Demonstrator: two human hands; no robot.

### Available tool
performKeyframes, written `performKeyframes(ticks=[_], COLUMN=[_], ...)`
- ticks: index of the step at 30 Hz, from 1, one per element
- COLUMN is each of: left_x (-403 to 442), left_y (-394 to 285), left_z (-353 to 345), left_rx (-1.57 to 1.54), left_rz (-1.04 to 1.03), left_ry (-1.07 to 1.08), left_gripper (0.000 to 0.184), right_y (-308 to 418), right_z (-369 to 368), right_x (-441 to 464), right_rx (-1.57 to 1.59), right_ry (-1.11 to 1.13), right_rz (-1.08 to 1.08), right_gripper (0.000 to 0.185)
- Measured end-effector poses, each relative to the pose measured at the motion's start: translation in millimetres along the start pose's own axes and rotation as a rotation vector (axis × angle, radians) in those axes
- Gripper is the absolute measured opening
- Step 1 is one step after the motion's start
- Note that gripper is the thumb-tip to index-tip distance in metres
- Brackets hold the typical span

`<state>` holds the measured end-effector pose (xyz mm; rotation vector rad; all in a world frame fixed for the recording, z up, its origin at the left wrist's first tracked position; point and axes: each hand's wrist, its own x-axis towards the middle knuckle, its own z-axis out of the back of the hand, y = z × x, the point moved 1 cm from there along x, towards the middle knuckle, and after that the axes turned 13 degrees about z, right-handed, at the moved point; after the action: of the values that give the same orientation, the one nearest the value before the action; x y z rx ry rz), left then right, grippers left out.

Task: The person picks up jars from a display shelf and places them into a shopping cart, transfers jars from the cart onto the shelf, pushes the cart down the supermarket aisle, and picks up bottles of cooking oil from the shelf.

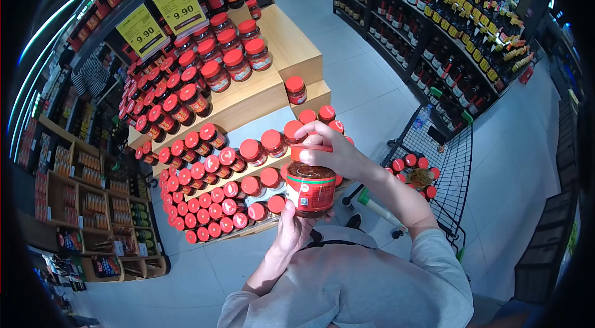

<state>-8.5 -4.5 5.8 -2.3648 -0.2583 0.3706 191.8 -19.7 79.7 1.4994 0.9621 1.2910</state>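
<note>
A glass jar (pixel 311 188) of dark sauce with a red lid and a red-and-green label is held up in front of my chest. My left hand (pixel 292 229) cups it from below, thumb along its lower side. From above, my right hand (pixel 333 151) has its fingers curled over the red lid (pixel 304 152). The jar stands nearly upright. Behind it, rows of similar red-lidded jars (pixel 253 149) fill the stepped wooden display (pixel 245 96).
A shopping cart (pixel 455 170) with several red-lidded jars (pixel 411 161) stands at my right. Yellow price signs (pixel 180 8) top the display. Bottle shelves (pixel 427 24) line the far right, and packet shelves (pixel 93 185) the left. Grey tiled floor (pixel 201 288) lies between.
</note>
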Motion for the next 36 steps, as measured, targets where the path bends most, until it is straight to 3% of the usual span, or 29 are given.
performKeyframes(ticks=[36], left_x=[0], left_y=[-6], left_z=[-8], left_rx=[0.122], left_rz=[-0.026], left_ry=[-0.168], left_gripper=[0.087], right_y=[-13], right_z=[2], right_x=[3], right_rx=[0.047], right_ry=[0.036], right_rz=[0.004], right_gripper=[0.047])
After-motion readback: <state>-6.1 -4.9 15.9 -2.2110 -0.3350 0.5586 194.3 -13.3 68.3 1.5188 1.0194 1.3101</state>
